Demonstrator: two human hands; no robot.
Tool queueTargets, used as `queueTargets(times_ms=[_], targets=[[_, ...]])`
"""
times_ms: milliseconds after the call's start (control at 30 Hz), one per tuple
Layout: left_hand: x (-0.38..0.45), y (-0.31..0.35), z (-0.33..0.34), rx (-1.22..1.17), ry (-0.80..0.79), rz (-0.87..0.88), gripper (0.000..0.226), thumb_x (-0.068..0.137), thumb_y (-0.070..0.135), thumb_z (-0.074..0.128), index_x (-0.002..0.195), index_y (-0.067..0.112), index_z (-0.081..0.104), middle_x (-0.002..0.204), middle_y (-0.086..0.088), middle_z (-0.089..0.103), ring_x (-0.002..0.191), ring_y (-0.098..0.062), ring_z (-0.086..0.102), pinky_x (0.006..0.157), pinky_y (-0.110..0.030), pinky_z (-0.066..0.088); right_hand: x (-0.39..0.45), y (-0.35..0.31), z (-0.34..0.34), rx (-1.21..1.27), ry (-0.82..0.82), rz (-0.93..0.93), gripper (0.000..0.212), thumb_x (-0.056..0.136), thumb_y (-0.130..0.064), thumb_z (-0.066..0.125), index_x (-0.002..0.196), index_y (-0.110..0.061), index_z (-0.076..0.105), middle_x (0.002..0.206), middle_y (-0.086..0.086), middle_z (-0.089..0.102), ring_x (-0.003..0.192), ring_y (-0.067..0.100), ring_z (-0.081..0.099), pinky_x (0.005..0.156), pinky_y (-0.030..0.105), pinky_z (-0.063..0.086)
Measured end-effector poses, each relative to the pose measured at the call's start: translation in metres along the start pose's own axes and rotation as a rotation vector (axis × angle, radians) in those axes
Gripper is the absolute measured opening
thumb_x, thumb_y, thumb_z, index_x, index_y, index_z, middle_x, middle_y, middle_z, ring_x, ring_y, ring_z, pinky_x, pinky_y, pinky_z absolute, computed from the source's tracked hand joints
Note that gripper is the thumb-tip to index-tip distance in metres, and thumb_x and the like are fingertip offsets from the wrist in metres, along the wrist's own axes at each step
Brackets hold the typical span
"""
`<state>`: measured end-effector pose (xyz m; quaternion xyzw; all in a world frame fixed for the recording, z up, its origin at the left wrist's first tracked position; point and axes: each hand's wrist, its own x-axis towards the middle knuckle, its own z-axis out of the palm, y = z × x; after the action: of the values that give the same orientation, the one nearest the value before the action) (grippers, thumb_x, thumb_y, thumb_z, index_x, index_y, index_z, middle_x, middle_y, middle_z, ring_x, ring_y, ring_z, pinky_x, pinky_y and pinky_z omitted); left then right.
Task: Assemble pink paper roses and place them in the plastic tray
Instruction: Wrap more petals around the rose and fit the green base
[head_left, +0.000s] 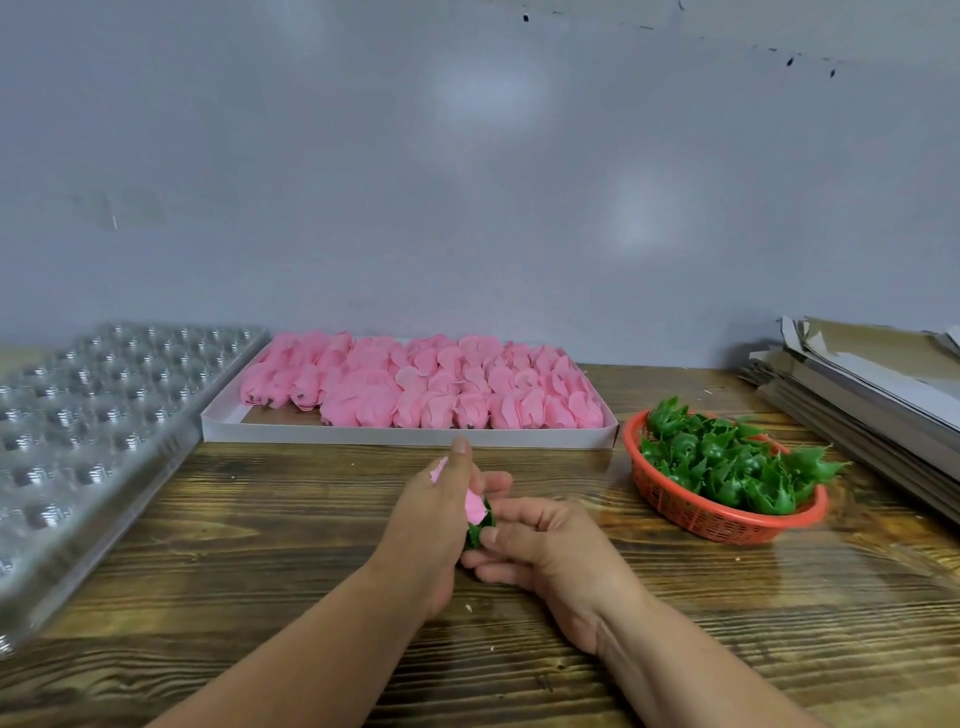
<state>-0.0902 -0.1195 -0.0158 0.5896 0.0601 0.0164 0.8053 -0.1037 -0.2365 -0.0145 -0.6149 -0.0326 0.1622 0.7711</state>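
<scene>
Holding 1 pink paper rose between them, both hands meet above the middle of the wooden table. The left hand is curled around the petals, thumb raised, with pink paper showing at its top and inner edge. The right hand pinches the green calyx at the rose's base, fingers bent and closed on it. Behind the hands lies a white cardboard box filled with rows of pink petal heads. At the left edge sits the clear plastic tray, its round cells holding no roses. To the right, an orange basket holds loose green calyxes; flattened cardboard sheets are stacked beyond it.
</scene>
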Motion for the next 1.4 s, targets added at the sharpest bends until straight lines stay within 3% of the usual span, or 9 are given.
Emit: queueTargets(times_ms=[167,400,633,833,967,1067,1167,1267,1400], targets=[[-0.004,0.004,0.003,0.037,-0.016,0.037,0.051,0.098,0.044,0.043,0.055,0.019,0.051,0.088,-0.001,0.076,0.078,-0.021,0.072,0.054,-0.029,0.051,0.002,0.000,-0.002,0.087,-0.017,-0.010,0.021,0.083,0.012,0.054,0.094,0.005,0.069,0.084,0.018,0.071,0.069,0.022,0.067,0.065,0.023,0.056],[-0.007,0.002,0.005,0.164,-0.084,0.125,0.056,0.098,0.046,0.040,0.048,0.027,0.057,0.087,0.006,0.075,0.086,-0.018,0.071,0.063,-0.029,0.049,0.001,-0.001,-0.002,0.091,-0.023,-0.015,0.026,0.084,0.014,0.050,0.105,0.010,0.065,0.096,0.024,0.063,0.068,0.020,0.069,0.068,0.024,0.057],[-0.010,-0.001,0.005,0.261,-0.163,0.224,0.055,0.076,0.060,0.041,0.083,0.014,0.070,0.088,0.000,0.074,0.083,-0.010,0.070,0.063,-0.019,0.054,0.001,-0.003,-0.001,0.107,0.017,-0.035,0.030,0.083,0.018,0.044,0.105,0.012,0.064,0.097,0.023,0.068,0.081,0.027,0.066,0.085,0.039,0.052],[-0.008,0.001,0.004,0.289,-0.088,0.303,0.044,0.078,0.058,0.039,0.066,0.026,0.066,0.092,-0.008,0.071,0.077,-0.011,0.064,0.064,-0.028,0.055,-0.003,-0.006,0.002,0.071,-0.026,0.006,0.025,0.086,0.011,0.049,0.103,0.006,0.067,0.092,0.017,0.071,0.077,0.022,0.070,0.074,0.028,0.055],[-0.006,0.002,0.004,0.182,-0.088,0.249,0.044,0.090,0.047,0.039,0.062,0.016,0.052,0.089,0.005,0.073,0.079,-0.011,0.066,0.054,-0.022,0.051,-0.001,-0.006,0.000,0.118,0.001,0.023,0.021,0.085,0.011,0.052,0.102,0.008,0.064,0.084,0.015,0.072,0.070,0.021,0.071,0.062,0.022,0.057],[-0.007,0.002,0.004,0.132,-0.090,0.232,0.044,0.093,0.045,0.039,0.065,0.012,0.049,0.090,0.002,0.074,0.087,-0.020,0.067,0.063,-0.030,0.056,0.000,-0.007,-0.001,0.129,0.031,0.037,0.021,0.085,0.009,0.052,0.102,0.007,0.065,0.083,0.017,0.072,0.069,0.022,0.071,0.061,0.023,0.057],[-0.006,0.007,0.002,0.125,-0.068,0.266,0.045,0.086,0.053,0.038,0.066,0.013,0.047,0.093,0.004,0.074,0.098,-0.024,0.066,0.087,-0.044,0.052,0.001,-0.007,-0.003,0.134,0.065,0.079,0.022,0.087,0.008,0.048,0.102,0.009,0.065,0.085,0.023,0.070,0.064,0.020,0.070,0.058,0.022,0.057],[-0.006,0.011,0.001,0.152,-0.056,0.333,0.047,0.083,0.057,0.035,0.066,0.015,0.046,0.094,0.010,0.073,0.097,-0.011,0.064,0.090,-0.034,0.047,0.002,-0.006,-0.002,0.130,0.108,0.081,0.024,0.088,0.008,0.046,0.105,0.010,0.063,0.088,0.025,0.068,0.061,0.019,0.069,0.056,0.022,0.056],[-0.009,0.005,0.005,0.270,-0.106,0.402,0.045,0.082,0.056,0.034,0.064,0.016,0.047,0.096,0.010,0.072,0.085,-0.004,0.061,0.074,-0.011,0.045,0.000,-0.002,0.005,0.095,0.077,0.050,0.025,0.089,0.008,0.044,0.104,0.007,0.065,0.084,0.019,0.069,0.062,0.019,0.067,0.058,0.022,0.056]])
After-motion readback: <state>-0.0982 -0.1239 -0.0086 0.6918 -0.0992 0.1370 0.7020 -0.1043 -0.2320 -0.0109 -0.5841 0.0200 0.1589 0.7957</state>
